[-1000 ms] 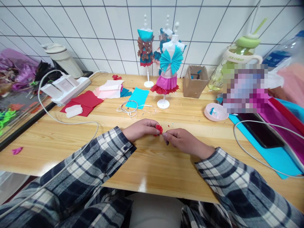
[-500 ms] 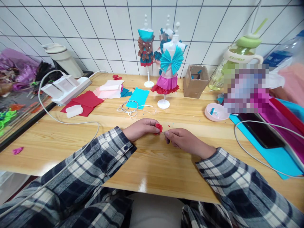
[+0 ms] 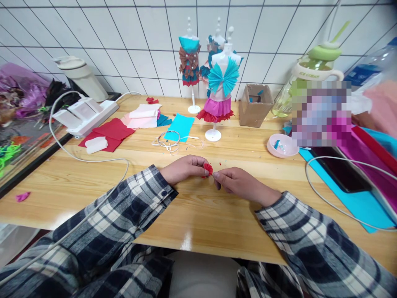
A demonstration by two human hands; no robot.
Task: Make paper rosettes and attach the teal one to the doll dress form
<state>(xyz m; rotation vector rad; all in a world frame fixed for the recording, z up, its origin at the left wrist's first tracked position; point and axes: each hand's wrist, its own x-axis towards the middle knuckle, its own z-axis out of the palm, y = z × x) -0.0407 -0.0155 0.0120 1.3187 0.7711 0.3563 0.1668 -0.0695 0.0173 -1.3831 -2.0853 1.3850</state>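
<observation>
Pinched between the thumb and fingers of my left hand [image 3: 187,169] is a small red pleated paper fan [image 3: 208,169], its ruffled edge turned up. My right hand [image 3: 237,182] is closed just to the right of it, thumb against forefinger, on a thin wire that runs to the fan's lower edge. Most of the wire is hidden by my fingertips. Both hands hover low over the wooden table [image 3: 198,223]. Beyond them stands a white mannequin [image 3: 227,51] dressed with a blue pleated bow [image 3: 223,77] and a magenta skirt [image 3: 215,108] with red trim.
A wire coil [image 3: 169,140] lies by a blue paper sheet [image 3: 180,126]. Red paper [image 3: 116,130] and a power strip [image 3: 93,118] are at left. To the right are a pink bowl [image 3: 283,145], a cardboard box [image 3: 256,105], a phone [image 3: 341,169] and a cable [image 3: 322,196].
My right fingertips have shifted slightly left, closer to the red fan, and less of the wire shows. The fan has turned a little in my left hand.
</observation>
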